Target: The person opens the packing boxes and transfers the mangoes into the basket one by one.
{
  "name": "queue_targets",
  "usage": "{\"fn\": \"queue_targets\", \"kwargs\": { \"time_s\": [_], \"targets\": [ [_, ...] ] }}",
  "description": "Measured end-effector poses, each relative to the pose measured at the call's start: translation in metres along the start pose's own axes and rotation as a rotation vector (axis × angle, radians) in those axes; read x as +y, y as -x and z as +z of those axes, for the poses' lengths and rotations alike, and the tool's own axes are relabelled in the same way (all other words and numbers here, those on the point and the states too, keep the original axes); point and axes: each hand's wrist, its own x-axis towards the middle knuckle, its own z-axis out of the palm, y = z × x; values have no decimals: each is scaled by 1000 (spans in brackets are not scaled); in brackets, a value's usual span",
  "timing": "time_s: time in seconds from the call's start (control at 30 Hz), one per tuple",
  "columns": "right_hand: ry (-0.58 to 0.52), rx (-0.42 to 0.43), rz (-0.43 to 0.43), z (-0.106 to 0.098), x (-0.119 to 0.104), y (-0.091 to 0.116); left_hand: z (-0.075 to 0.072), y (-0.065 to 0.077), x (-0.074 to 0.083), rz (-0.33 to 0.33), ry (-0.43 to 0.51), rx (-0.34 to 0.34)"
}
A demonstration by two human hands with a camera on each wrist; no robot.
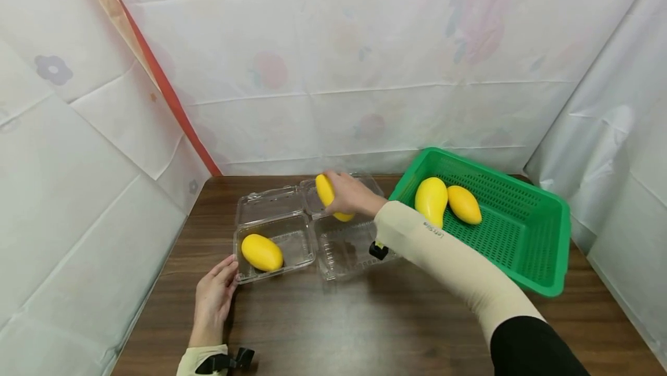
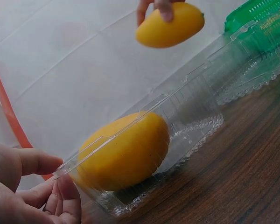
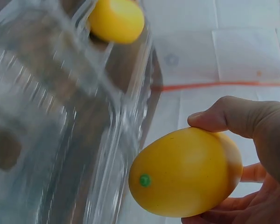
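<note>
My right hand grips a yellow mango, its thumb on one side and fingers curled round the other; a green stem spot shows on the fruit. That mango is held up above the clear plastic containers. At the left, my left hand pinches the near left corner of an open clear plastic container between thumb and fingers. Inside this container lies another yellow mango. A second open clear container stands right beside it, partly below my right hand and forearm.
A green plastic basket stands on the right, holding a long yellow mango and a smaller orange-yellow mango. Everything sits on a dark wooden table. White patterned sheeting walls the back and sides.
</note>
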Motion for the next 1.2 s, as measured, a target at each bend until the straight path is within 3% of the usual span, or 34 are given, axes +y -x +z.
{"fn": "queue_targets", "kwargs": {
  "time_s": [0.53, 0.87, 1.2],
  "targets": [
    [3, 52, 102, -64, 88, 29, 6, -2, 2, 8, 21, -5],
    [2, 36, 214, -88, 134, 50, 8, -2, -2, -6, 14, -22],
    [16, 29, 270, -107, 169, 68, 14, -3, -2, 0, 16, -34]
  ]
}}
